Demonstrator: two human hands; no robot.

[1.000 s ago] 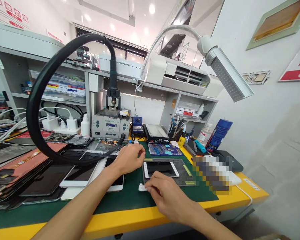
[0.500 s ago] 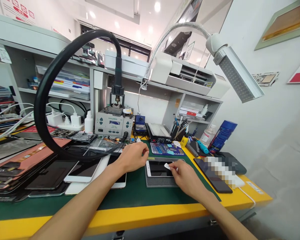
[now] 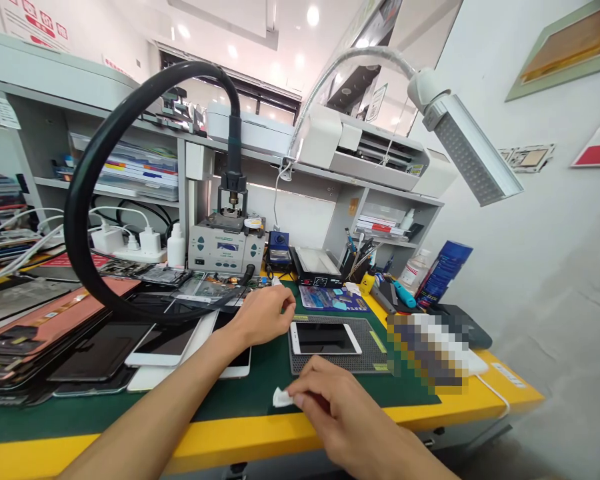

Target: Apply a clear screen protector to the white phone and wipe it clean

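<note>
A white-framed phone lies screen up on a grey dotted mat. My right hand is below the phone, over the front of the green work mat, pinching a small white wipe between thumb and fingers. To the phone's upper left, my left hand hovers or rests with its fingers curled in; whether anything is inside them is hidden. Under the left forearm, a white phone is partly covered. Another white phone lies to its left.
A stack of phone parts and screens fills the left side. Behind stand a hot-air station with a looping black hose, a black heating plate and a tool holder. A lamp overhangs the right.
My right hand has moved off the phone screen, down and left to the front of the green mat, carrying the white wipe. The left hand has stayed in place.
</note>
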